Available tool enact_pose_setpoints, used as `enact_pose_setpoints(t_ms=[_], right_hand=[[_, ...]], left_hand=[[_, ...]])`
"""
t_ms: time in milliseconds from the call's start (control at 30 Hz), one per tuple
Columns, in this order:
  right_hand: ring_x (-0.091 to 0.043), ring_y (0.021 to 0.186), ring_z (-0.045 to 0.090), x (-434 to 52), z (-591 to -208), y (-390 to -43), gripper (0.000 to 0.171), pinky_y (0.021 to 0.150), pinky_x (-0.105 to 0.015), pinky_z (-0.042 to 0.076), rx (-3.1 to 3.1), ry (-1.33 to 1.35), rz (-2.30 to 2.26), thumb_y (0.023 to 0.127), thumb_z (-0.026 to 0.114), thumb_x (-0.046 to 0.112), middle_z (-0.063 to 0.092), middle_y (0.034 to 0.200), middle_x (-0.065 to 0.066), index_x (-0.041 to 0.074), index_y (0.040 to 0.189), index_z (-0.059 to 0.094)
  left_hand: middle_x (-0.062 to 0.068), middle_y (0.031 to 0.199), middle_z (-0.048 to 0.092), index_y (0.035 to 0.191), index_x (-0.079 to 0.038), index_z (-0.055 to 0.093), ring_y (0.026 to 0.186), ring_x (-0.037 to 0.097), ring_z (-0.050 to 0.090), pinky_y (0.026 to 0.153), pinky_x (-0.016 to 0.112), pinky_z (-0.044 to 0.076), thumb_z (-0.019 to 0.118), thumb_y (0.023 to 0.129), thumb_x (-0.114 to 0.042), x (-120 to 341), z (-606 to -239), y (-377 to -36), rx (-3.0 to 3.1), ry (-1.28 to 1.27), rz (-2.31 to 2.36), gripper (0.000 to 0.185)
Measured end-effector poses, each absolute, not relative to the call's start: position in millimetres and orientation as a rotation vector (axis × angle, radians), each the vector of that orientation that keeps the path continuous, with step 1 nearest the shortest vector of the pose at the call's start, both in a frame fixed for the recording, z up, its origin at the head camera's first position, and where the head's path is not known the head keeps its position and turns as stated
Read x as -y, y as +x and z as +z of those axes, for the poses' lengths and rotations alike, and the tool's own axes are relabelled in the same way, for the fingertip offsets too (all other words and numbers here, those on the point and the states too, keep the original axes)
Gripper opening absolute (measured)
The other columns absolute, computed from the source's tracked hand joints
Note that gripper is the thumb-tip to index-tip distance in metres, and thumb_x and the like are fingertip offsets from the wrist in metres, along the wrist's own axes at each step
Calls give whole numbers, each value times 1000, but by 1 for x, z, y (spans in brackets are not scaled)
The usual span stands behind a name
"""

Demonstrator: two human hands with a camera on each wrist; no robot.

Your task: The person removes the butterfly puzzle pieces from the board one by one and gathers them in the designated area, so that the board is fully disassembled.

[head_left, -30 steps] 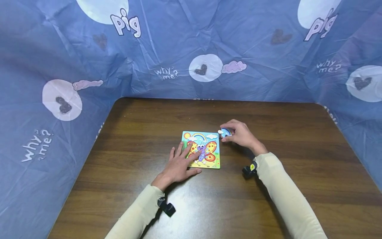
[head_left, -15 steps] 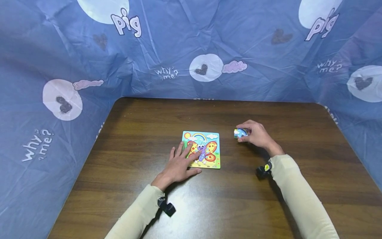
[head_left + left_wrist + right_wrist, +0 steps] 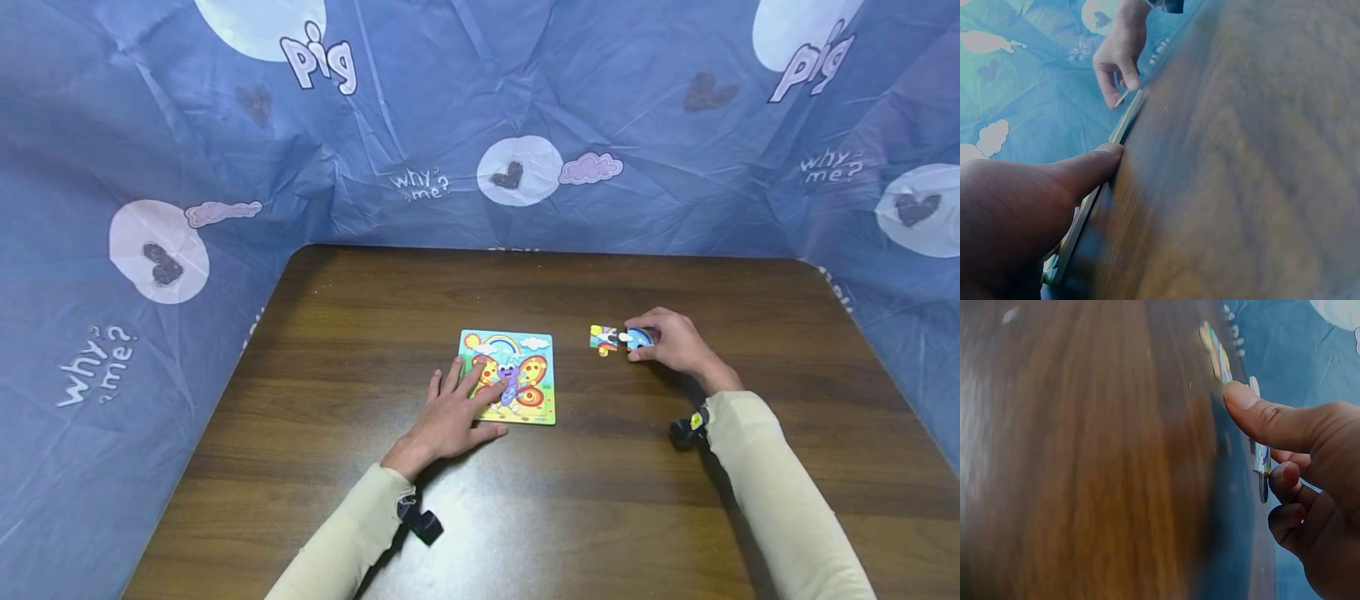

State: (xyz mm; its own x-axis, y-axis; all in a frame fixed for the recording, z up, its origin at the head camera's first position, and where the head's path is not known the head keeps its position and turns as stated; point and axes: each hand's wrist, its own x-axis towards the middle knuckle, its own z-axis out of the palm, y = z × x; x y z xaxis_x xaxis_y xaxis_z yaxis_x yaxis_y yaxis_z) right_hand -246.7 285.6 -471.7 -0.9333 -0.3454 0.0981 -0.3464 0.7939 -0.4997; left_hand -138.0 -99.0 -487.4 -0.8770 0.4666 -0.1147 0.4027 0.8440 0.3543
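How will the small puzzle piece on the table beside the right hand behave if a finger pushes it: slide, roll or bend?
The loose puzzle piece lies flat and looks thin, so it would probably slide, not roll. The table looks glossy, so it may slip easily. The piece held by the right hand keeps its shape edge-on, which suggests stiff board. Being flat, it is probably hard to lift.

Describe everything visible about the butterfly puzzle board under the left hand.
The butterfly puzzle board is a thin, flat, roughly square panel lying face up on the wooden table. Its print shows a purple-bodied butterfly with orange and yellow wings, a sun, a rainbow and a white cloud on blue sky, with a green strip at the bottom. The left hand rests on its near-left part, fingers spread flat over the picture. In the left wrist view it appears edge-on as a pale slab. The right hand is apart from it.
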Motion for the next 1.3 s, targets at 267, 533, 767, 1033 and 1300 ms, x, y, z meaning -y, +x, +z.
enact_pose_setpoints(t_ms=[267, 533, 767, 1033, 1300], right_hand=[[-26, 87, 58, -305, -474, -247, 52, 75, -31, 42, 3020, 562, 792, 73, 88, 12, 68, 107, -23, 0, 121, 70], [-33, 99, 60, -313, -470, -248, 52, 84, -36, 44, 3080, 518, 846, 75, 87, 12, 65, 115, -27, -1, 122, 69], [-32, 99, 56, -315, -471, -252, 50, 83, -30, 41, 3146, 466, 893, 77, 85, 11, 63, 116, -28, -2, 123, 68], [-36, 103, 55, -316, -468, -253, 51, 85, -32, 40, 3180, 433, 930, 77, 85, 11, 61, 119, -30, -3, 123, 68], [-35, 106, 54, -317, -468, -255, 54, 85, -32, 40, 3206, 409, 945, 78, 85, 15, 59, 122, -30, -2, 126, 67]], left_hand=[[8, 171, 12, 156, -36, 32, 157, 43, 4, 123, 68, 9, 55, 95, -60, 99, -488, -137, -2830, 682, 474, 70], [8, 171, 11, 156, -35, 32, 157, 42, 3, 123, 68, 7, 56, 95, -59, 100, -489, -138, -2825, 677, 486, 70], [8, 171, 11, 157, -36, 31, 157, 42, 3, 123, 68, 7, 55, 96, -59, 100, -488, -137, -2826, 689, 488, 69], [8, 171, 11, 157, -37, 31, 157, 43, 3, 123, 68, 7, 54, 96, -60, 100, -488, -136, -2830, 688, 486, 69], [8, 171, 11, 157, -37, 30, 157, 42, 3, 124, 67, 6, 54, 96, -60, 99, -487, -137, -2823, 679, 472, 69]])
